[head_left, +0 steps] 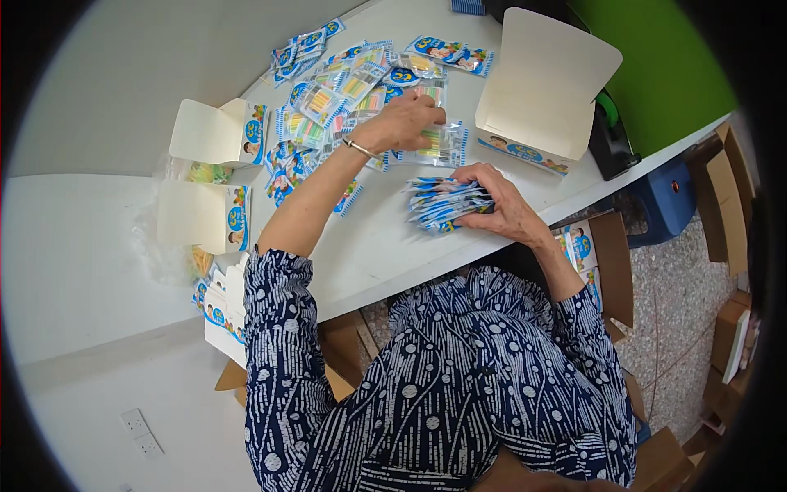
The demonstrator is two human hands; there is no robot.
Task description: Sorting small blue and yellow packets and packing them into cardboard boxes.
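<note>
My left hand (pixel 410 123) reaches over the far side of the white table, its fingers curled down onto a clear packet (pixel 449 146) with blue striped ends and coloured sticks inside. Its fingertips are partly hidden. A thick stack of packets (pixel 443 205) is gripped in my right hand (pixel 504 205) near the table's front edge, standing on edge with fingers behind and thumb in front. Beside and beyond my left hand spreads a loose pile of packets (pixel 324 102). Some show yellow, green and pink sticks, others their blue printed side.
An open white carton (pixel 533 82) stands at the back right, next to a black tape dispenser (pixel 611 139). Two open white boxes (pixel 205 135) (pixel 201 217) line the left edge. Below right are a brown carton (pixel 611 271) and a blue stool (pixel 664 205).
</note>
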